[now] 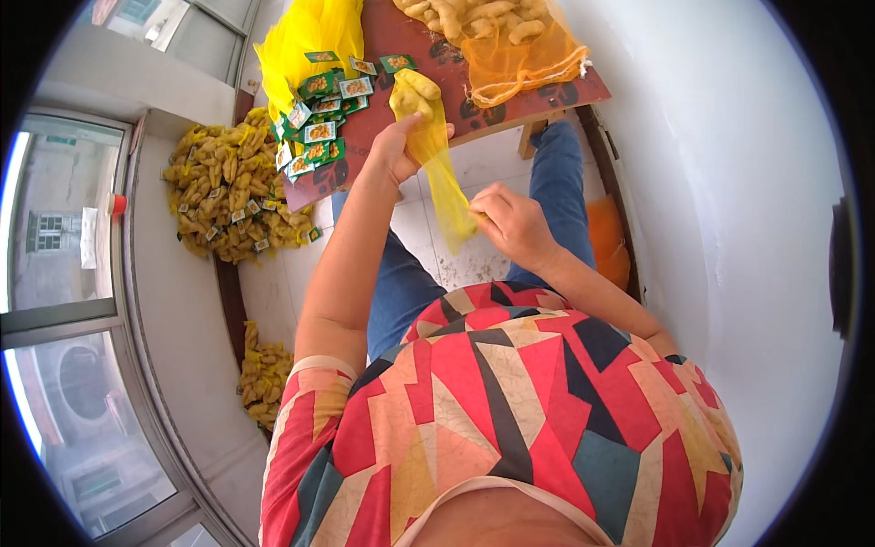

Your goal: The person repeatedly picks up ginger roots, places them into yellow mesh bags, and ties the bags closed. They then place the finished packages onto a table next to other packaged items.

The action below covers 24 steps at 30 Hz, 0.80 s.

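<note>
My left hand grips a yellow mesh bag just below the ginger roots bunched in its far end. The filled end is over the near edge of a red-brown board table. Lower down, my right hand pinches the bag's loose tail, which is stretched between both hands and hangs above my lap. Left of the bag, a scatter of green labels with pictures of ginger lies on the table. Their writing is too small to read.
Yellow mesh netting is heaped at the table's far left. An orange mesh sack with loose ginger is at the far right. Bagged ginger is piled on the floor left, with a smaller pile nearer. A white wall stands close right.
</note>
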Tool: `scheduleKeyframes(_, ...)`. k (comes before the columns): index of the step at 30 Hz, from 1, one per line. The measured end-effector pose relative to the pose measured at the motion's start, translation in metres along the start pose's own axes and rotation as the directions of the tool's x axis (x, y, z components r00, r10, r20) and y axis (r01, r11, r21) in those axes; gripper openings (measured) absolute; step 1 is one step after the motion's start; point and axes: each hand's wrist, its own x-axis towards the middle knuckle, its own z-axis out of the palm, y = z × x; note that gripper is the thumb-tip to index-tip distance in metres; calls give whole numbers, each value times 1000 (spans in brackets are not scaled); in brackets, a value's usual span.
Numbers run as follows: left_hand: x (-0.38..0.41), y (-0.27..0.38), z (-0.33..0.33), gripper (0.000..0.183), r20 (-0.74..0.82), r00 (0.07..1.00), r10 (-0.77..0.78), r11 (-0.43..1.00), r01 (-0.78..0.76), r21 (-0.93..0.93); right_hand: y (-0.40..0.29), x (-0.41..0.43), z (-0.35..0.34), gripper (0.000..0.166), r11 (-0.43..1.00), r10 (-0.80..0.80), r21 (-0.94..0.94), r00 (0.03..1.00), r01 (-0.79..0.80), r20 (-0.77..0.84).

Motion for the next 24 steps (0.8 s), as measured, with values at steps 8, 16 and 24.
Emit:
scheduleKeyframes(8,-45,-42,-4,33,-41,999,31,991,-25,132,2,-30,7,22,996,33,71,967,-52,252)
scheduleKeyframes(16,-113,-94,-32,25,-19,995,96,694,-53,718,46,-36,-36,18,930,343,95,932,-354,116)
scheduleKeyframes(24,-116,-45,76,26,501,558,661,-427,-269,863,68,11,-56,15,850,514,218,845,-479,-148)
